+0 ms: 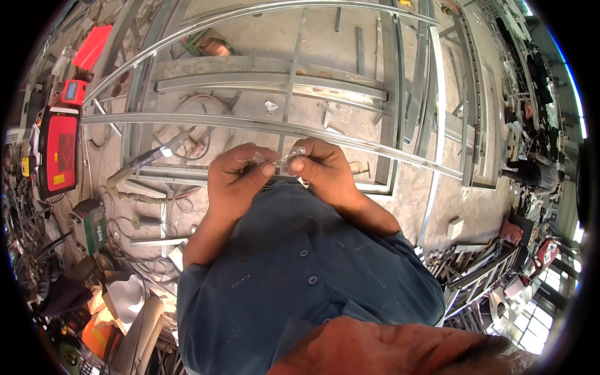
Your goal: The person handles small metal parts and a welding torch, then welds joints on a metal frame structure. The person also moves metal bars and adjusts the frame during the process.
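Observation:
Both my hands are raised close together in front of my chest, above a metal frame. A small crumpled piece of clear plastic film [296,152] is pinched between them. My left hand [232,182] grips one end between thumb and bent forefinger. The other end is pinched the same way by my right hand [326,173], at the same height. Shiny folds stick out over the fingers on both sides. Whether anything is inside the film is hidden by my fingers.
Beyond my hands lies a frame of long metal tubes [237,122] above the concrete floor. On the left are a welding torch [153,154] with its cable, a red machine [60,152] and a green box [91,229]. Metal offcuts [462,265] are piled at right; another person [536,175] stands farther off.

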Demonstrator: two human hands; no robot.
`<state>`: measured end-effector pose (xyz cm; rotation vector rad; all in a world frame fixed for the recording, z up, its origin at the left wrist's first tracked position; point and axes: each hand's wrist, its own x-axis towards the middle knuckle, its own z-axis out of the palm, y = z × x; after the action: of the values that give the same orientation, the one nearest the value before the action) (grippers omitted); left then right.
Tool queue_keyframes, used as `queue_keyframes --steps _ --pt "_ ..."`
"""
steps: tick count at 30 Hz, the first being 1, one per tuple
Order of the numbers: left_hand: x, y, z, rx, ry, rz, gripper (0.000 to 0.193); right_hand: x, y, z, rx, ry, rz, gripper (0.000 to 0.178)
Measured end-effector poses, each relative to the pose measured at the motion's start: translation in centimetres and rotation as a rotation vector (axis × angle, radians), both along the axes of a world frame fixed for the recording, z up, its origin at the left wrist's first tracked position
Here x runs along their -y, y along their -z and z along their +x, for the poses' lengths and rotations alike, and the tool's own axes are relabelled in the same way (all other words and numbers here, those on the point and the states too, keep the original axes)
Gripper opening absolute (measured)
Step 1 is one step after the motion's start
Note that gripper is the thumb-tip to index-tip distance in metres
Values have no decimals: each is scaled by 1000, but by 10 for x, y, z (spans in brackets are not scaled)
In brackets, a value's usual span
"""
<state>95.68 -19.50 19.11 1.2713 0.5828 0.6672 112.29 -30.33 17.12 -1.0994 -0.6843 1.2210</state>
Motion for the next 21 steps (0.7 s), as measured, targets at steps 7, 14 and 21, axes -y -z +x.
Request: queue_keyframes --steps 7,14,21 --pt "-4 8 2 -32 28 55 9 -3 0 0 -25 -26 -14 31" --pt "-1 12 5 36 71 -49 17 -1 0 4 -32 -104 -24 23" --pt "-2 10 7 -40 51 46 17 -3 -1 2 34 -39 -25 24"
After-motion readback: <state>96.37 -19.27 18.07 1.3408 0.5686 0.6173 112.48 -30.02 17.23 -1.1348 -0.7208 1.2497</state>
